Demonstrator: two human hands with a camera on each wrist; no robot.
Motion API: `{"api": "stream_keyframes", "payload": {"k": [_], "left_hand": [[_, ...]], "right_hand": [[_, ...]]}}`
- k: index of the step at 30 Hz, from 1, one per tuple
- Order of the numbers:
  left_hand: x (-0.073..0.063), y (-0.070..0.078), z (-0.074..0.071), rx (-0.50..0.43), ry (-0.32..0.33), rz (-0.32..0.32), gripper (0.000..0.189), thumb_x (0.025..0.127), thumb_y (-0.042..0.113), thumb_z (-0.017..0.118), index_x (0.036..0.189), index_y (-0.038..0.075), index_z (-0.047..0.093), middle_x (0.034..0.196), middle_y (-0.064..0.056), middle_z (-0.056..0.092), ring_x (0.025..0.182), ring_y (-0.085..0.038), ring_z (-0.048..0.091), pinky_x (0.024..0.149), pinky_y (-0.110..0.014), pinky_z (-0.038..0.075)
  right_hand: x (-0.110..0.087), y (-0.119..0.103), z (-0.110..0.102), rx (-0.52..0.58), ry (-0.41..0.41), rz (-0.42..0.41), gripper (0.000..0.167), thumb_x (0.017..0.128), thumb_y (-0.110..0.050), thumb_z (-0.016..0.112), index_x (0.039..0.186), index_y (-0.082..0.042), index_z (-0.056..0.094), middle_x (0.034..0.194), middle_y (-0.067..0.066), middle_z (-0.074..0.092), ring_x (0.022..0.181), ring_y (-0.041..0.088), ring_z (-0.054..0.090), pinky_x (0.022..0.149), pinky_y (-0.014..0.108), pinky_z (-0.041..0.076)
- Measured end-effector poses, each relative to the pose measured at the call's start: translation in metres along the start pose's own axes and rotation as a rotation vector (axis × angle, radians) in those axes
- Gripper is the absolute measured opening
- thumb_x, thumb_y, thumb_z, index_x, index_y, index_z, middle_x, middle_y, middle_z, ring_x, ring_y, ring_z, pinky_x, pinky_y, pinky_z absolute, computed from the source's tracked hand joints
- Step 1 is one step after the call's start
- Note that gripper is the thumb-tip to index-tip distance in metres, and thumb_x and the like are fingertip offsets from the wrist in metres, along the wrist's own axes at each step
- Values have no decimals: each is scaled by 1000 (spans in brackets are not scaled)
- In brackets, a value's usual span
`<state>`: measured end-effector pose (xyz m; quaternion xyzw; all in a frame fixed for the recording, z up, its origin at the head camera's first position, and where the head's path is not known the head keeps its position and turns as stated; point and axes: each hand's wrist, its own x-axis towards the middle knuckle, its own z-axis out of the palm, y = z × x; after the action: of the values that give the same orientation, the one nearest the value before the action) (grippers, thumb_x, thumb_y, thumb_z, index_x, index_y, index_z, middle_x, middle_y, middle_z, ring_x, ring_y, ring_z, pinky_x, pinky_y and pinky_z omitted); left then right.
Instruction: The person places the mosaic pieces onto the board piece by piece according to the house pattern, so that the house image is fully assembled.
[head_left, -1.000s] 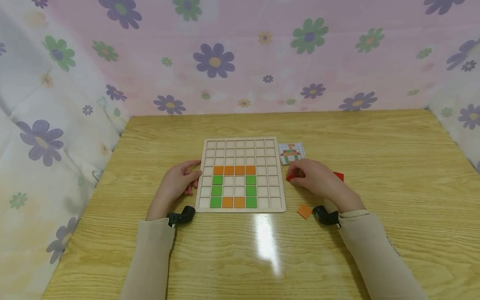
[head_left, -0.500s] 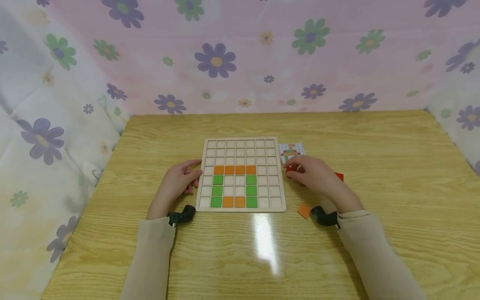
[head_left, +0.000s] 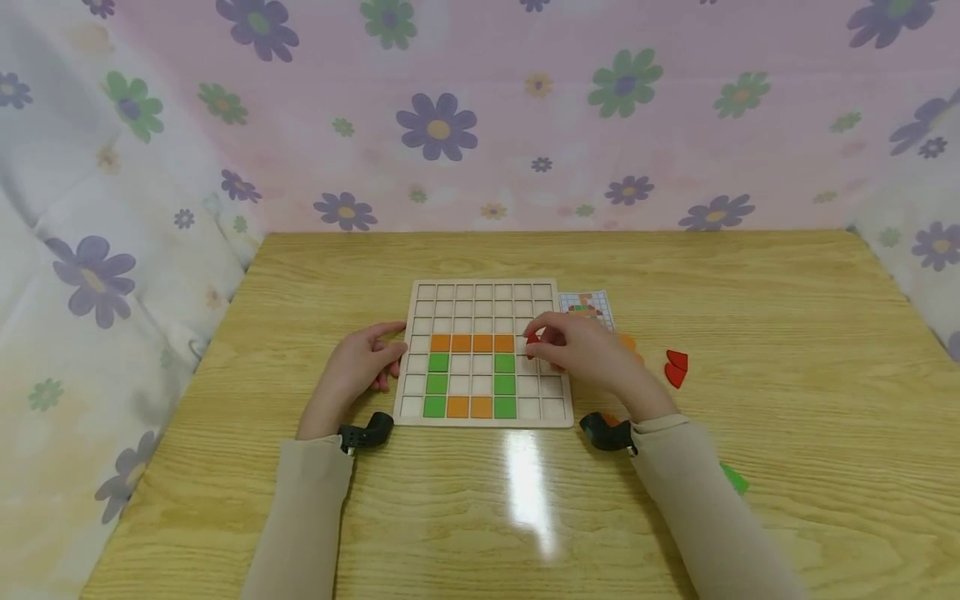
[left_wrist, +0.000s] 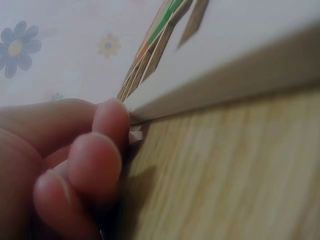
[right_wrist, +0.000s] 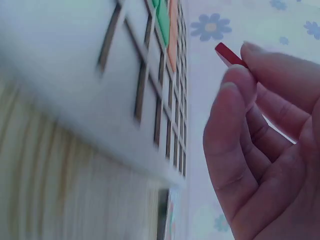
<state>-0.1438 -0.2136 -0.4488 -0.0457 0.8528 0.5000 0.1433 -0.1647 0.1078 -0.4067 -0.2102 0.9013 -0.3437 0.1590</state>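
The wooden grid board (head_left: 483,422) lies on the table, with orange tiles (head_left: 472,343) in a row and green tiles (head_left: 437,384) in two columns below it. More orange tiles sit in the bottom row between the green columns. My right hand (head_left: 588,354) pinches a small red tile (head_left: 532,345) between thumb and index finger, over the board's right columns. In the right wrist view the red tile (right_wrist: 230,54) sticks out past the fingertips, above the grid. My left hand (head_left: 356,367) rests with its fingertips at the board's left edge, fingers loosely bent.
A printed pattern card (head_left: 587,302) lies at the board's upper right, partly behind the right hand. Loose red tiles (head_left: 676,367) and orange pieces (head_left: 630,343) lie to the right. A green piece (head_left: 734,477) shows beside the right sleeve. A flowered cloth (head_left: 480,117) hangs behind the table.
My right hand has moved left from beside the board to over its right columns, carrying the red tile. Loose red, orange and green pieces have come into view. The left hand stays put.
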Motion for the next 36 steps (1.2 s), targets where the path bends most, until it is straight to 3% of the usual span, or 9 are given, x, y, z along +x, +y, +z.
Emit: {"api": "stream_keyframes", "payload": {"k": [8, 17, 25, 36], "left_hand": [[-1, -2, 0, -31, -9, -6, 42, 88, 30, 57, 128, 26, 47, 69, -12, 60, 44, -16, 49, 47, -36, 50], [1, -3, 2, -42, -1, -1, 40, 88, 30, 57, 127, 27, 49, 68, -12, 60, 44, -16, 49, 47, -36, 50], [2, -3, 3, -45, 3, -12, 40, 88, 30, 57, 127, 27, 49, 67, -12, 60, 43, -15, 49, 45, -35, 49], [3, -1, 1, -16, 13, -23, 39, 87, 31, 58, 126, 27, 50, 67, -11, 60, 44, -18, 51, 44, -33, 47]], "right_hand": [[18, -14, 14, 115, -83, 29, 18, 89, -26, 54, 106, -21, 59, 82, 2, 59, 63, 17, 57, 59, 30, 48], [39, -28, 27, 117, -75, -38, 18, 88, -23, 56, 105, -21, 59, 80, 1, 59, 64, 17, 56, 63, 30, 46], [56, -40, 38, 177, -74, -16, 14, 86, -24, 60, 100, -24, 59, 82, 0, 60, 67, 17, 57, 61, 30, 47], [82, -54, 54, 114, -57, -44, 15, 85, -24, 60, 99, -24, 58, 85, -3, 58, 73, 15, 53, 66, 29, 44]]}}
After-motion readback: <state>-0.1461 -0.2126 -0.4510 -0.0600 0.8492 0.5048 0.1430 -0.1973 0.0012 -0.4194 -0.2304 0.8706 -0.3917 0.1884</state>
